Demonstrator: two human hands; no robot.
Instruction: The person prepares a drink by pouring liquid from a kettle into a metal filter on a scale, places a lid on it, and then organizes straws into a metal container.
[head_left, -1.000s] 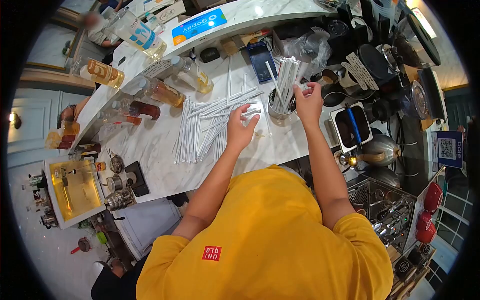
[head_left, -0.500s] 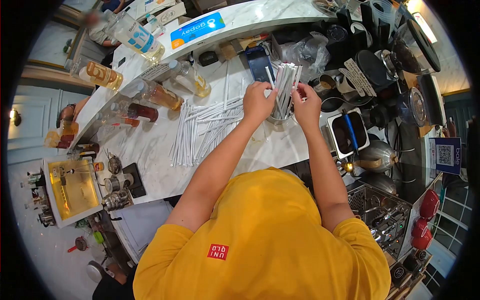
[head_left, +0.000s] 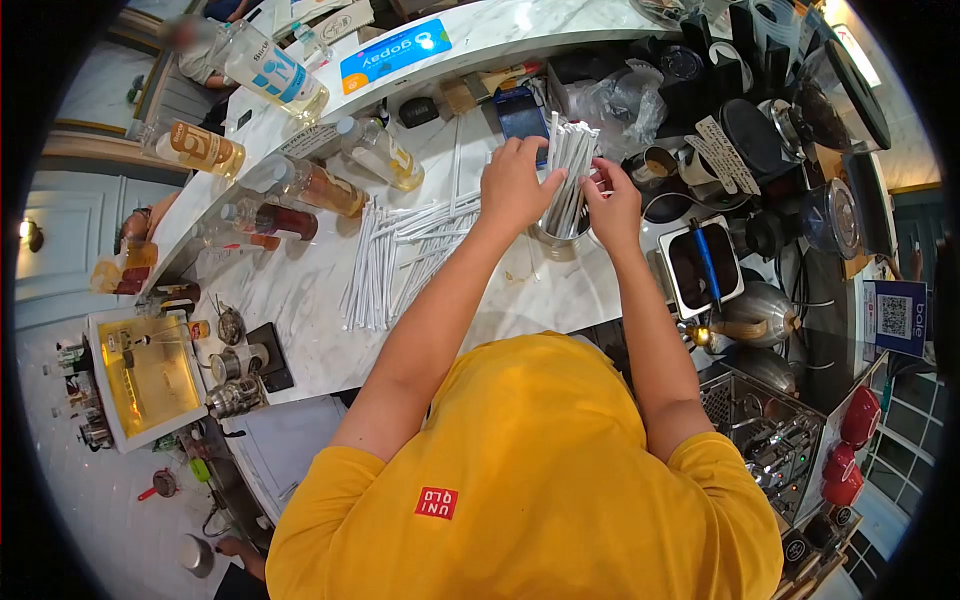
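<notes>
A thick bundle of white paper-wrapped straws (head_left: 571,172) stands upright in a round metal container (head_left: 562,245) on the counter. My left hand (head_left: 515,187) is curved against the bundle's left side, its thumb on the straws and its fingertips partly hidden behind. From the right, my right hand (head_left: 613,205) grips the bundle's edge with bent fingers and thumb. Left of my left forearm lies a loose pile of more white wrapped straws (head_left: 375,275).
Several syrup bottles (head_left: 320,188) stand along the counter's left side. A dark blue box-like object (head_left: 520,115) and a crumpled plastic bag (head_left: 625,105) lie behind the straws. On the right sit a square bin with a blue bar (head_left: 690,275) and a kettle (head_left: 760,312).
My left hand has shifted slightly left and its fingers reach higher along the bundle. My right hand has dropped a little, and the bundle's straws lean somewhat differently.
</notes>
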